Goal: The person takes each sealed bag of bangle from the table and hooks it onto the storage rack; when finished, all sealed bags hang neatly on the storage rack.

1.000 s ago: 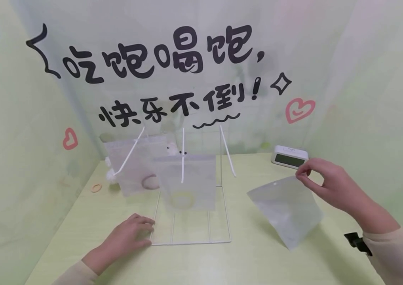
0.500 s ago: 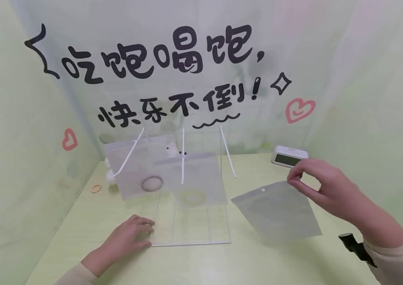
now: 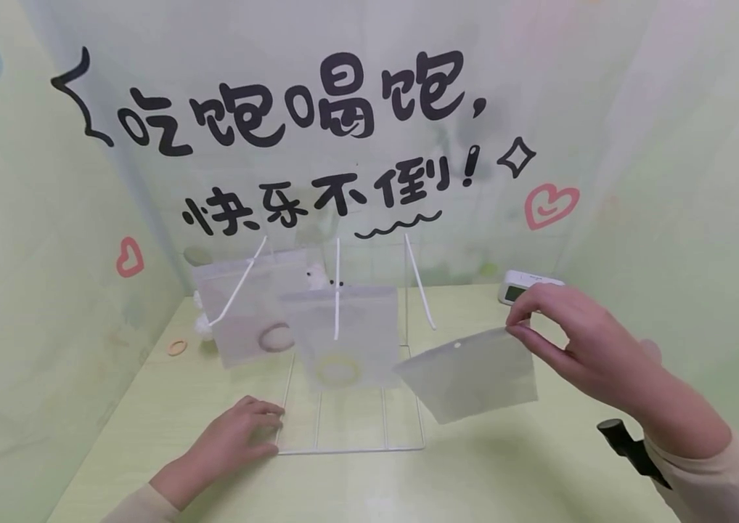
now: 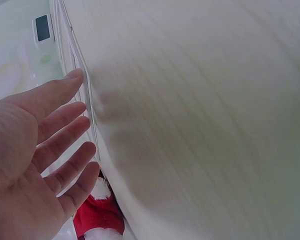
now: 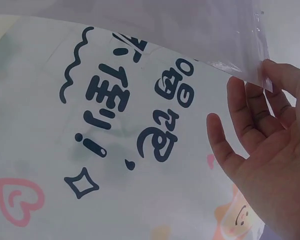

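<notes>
My right hand pinches a clear plastic zip bag by its top corner, a round hole showing in its top strip. In the right wrist view the bag stretches away from the thumb and fingertips. The bag's far corner is close to the right side of a white wire display rack with three prongs. Two similar bags hang at the left and middle prongs, one with a purplish ring, the other with a yellow ring. My left hand rests with relaxed fingers against the rack base's left edge.
A white digital clock stands at the back right, partly behind my right hand. An orange ring lies on the table at left. A white plush toy sits behind the bags. Printed curtains enclose the table.
My right hand has moved left with the bag, bringing it toward the rack's right side. The hanging bags have swung a little. My left hand has stayed at the base.
</notes>
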`<action>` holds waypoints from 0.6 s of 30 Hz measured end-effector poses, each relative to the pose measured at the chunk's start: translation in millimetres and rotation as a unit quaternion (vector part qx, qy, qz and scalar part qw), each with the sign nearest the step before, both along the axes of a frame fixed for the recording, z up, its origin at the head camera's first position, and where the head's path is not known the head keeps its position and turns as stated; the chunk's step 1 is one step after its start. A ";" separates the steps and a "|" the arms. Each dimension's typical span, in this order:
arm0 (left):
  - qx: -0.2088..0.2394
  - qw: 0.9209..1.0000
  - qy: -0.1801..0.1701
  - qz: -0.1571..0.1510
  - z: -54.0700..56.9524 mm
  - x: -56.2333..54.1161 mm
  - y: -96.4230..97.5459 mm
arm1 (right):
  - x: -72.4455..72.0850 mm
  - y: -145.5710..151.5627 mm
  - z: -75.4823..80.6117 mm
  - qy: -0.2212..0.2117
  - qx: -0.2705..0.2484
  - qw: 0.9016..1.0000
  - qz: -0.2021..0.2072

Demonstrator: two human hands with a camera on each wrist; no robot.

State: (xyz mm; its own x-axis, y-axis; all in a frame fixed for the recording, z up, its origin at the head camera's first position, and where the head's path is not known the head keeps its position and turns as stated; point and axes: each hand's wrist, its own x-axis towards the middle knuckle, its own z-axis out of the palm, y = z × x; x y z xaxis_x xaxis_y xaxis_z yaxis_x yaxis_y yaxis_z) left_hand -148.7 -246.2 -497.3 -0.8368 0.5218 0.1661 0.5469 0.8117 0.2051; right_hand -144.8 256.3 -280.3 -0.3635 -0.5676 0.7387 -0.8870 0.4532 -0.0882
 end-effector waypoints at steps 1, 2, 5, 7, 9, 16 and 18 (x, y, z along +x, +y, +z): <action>0.000 1.000 0.002 0.000 0.0 0.1 0.2 | 0.2 -1.8 1.2 0.001 0.000 1.000 0.000; -0.001 1.000 0.002 0.001 -0.2 0.2 0.4 | 0.5 -3.4 2.5 0.002 0.000 1.000 -0.002; -0.006 1.000 0.002 0.006 -0.9 0.8 0.9 | 1.4 -7.7 5.4 0.007 -0.003 1.000 -0.004; -0.008 1.000 0.000 0.009 -0.9 1.4 1.4 | 2.0 -9.9 7.4 0.010 -0.003 1.000 -0.005; -0.008 1.000 -0.002 0.009 -0.6 1.9 1.3 | 2.1 -12.1 9.3 0.012 -0.005 1.000 -0.002; -0.007 1.000 -0.003 0.010 1.0 1.8 1.7 | -1.8 -20.1 15.0 0.021 -0.007 0.999 0.023; -0.008 1.000 0.001 0.010 0.0 1.4 1.7 | -3.5 -21.4 15.7 0.017 -0.006 1.000 0.021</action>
